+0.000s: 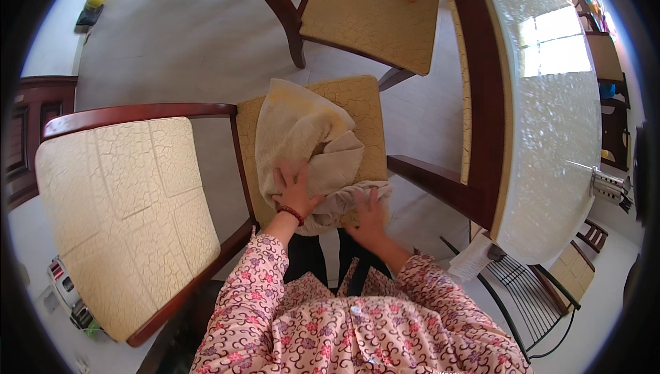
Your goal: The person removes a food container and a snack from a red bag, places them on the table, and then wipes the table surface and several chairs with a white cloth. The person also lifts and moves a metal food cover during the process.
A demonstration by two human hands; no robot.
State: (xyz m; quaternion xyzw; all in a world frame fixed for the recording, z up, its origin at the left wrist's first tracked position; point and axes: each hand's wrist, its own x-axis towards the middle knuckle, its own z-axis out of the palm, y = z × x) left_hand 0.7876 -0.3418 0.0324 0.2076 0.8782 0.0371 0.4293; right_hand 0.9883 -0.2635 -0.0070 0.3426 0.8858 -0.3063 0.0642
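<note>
A crumpled beige cloth (304, 126), stained yellow near its far edge, lies on the cracked-pattern yellow seat (367, 100) of a wooden chair before me. My left hand (295, 191), with a red bead bracelet (291, 214) at the wrist, rests on the cloth with its fingers spread. At the cloth's bunched near right end is my right hand (368, 214), slightly blurred, its fingers apart. Whether the right fingers touch the fabric or hover just over it is hard to tell. The chair's padded backrest (129, 209) stands to the left.
Beyond is another chair (361, 18) with an orange patch on its seat. A glass-topped dining table (551, 131) with a dark wooden edge runs along the right, carrying a perforated metal utensil holder (611, 186). A black wire rack (515, 281) stands at the lower right.
</note>
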